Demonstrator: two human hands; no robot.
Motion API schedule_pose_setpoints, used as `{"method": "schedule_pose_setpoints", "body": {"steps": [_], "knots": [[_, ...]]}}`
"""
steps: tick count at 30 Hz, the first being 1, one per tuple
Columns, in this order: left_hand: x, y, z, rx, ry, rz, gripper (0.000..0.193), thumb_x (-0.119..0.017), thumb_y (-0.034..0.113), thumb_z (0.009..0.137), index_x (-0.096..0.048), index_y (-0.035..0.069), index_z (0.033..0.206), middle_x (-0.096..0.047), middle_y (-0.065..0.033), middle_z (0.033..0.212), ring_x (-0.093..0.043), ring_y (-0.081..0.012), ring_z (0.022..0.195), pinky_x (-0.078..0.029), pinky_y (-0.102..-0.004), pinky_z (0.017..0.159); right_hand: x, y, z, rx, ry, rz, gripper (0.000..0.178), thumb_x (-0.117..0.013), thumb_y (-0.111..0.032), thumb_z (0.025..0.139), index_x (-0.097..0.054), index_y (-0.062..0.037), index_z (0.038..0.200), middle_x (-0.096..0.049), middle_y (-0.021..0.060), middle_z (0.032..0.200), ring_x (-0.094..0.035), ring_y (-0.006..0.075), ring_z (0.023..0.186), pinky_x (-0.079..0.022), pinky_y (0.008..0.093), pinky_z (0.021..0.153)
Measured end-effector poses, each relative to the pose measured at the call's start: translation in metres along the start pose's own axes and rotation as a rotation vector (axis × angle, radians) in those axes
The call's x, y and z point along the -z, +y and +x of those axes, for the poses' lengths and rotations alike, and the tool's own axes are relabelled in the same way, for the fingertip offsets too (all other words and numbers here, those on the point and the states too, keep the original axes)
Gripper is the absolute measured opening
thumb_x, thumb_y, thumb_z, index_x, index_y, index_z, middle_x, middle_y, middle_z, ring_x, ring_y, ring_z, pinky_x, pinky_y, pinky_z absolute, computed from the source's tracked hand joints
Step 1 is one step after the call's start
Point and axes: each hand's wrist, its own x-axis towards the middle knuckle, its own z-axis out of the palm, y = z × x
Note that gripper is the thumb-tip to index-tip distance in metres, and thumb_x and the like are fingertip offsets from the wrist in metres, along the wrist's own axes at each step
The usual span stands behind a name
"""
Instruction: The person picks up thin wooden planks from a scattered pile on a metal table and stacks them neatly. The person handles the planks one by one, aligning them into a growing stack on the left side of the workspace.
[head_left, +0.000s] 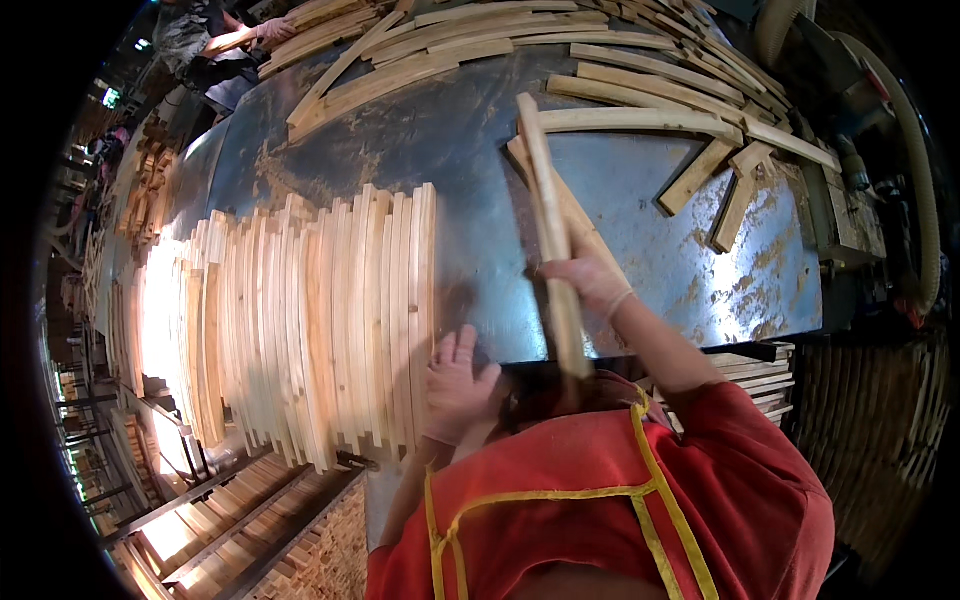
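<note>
My right hand (592,283), which seems to wear a thin pale glove, is closed around a long wooden strip (546,200). That strip slants from near my body out over the metal table (490,220). Just to its right, a second wooden strip (580,218) lies on the table, partly covered by the held one. My left hand (460,388) has its fingers spread beside the right end of a row of upright-edged wooden strips (330,300). Its fingertips are close to the last strip; whether they touch it I cannot tell.
Loose wooden strips (450,45) lie across the table's far side. Short pieces (735,212) rest at the right, near a ribbed hose (925,200). Another person's hand (275,30) is at the far left. Stacked wood (250,520) stands below left, with more (870,430) at right.
</note>
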Motion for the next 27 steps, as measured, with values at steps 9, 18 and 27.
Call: {"method": "schedule_pose_setpoints", "body": {"steps": [9, 18, 27], "knots": [[0.015, -0.032, 0.009, 0.033, 0.119, 0.329, 0.087, -0.075, 0.037, 0.088, -0.040, 0.007, 0.162, -0.045, -0.0200, 0.160, -0.041, -0.0412, 0.148, -0.032, -0.0556, 0.124, -0.133, 0.057, 0.038, -0.235, -0.721, -0.556, 0.053, -0.075, -0.035, 0.092, -0.064, 0.0009, 0.130, -0.074, 0.0137, 0.108, -0.070, 0.0260, 0.098, -0.054, 0.0406, 0.088], [-0.037, -0.039, 0.014, 0.068, 0.320, 0.467, 0.078, -0.070, 0.032, 0.085, -0.047, 0.004, 0.154, -0.048, -0.0194, 0.157, -0.041, -0.0445, 0.148, -0.030, -0.0628, 0.124, 0.164, -0.081, 0.131, 0.391, 0.338, -1.181, 0.062, -0.072, -0.022, 0.089, -0.058, -0.0082, 0.148, -0.070, 0.0227, 0.138, -0.067, 0.0415, 0.125, -0.055, 0.0460, 0.107], [-0.045, -0.050, 0.022, 0.058, 0.332, 0.513, 0.073, -0.070, 0.031, 0.084, -0.052, 0.003, 0.148, -0.051, -0.0207, 0.152, -0.043, -0.0455, 0.145, -0.032, -0.0652, 0.122, 0.399, -0.131, 0.188, 0.079, 0.336, -1.981, 0.043, -0.081, -0.028, 0.081, -0.072, -0.0141, 0.121, -0.074, 0.0141, 0.115, -0.069, 0.0354, 0.116, -0.055, 0.0489, 0.101]]}}
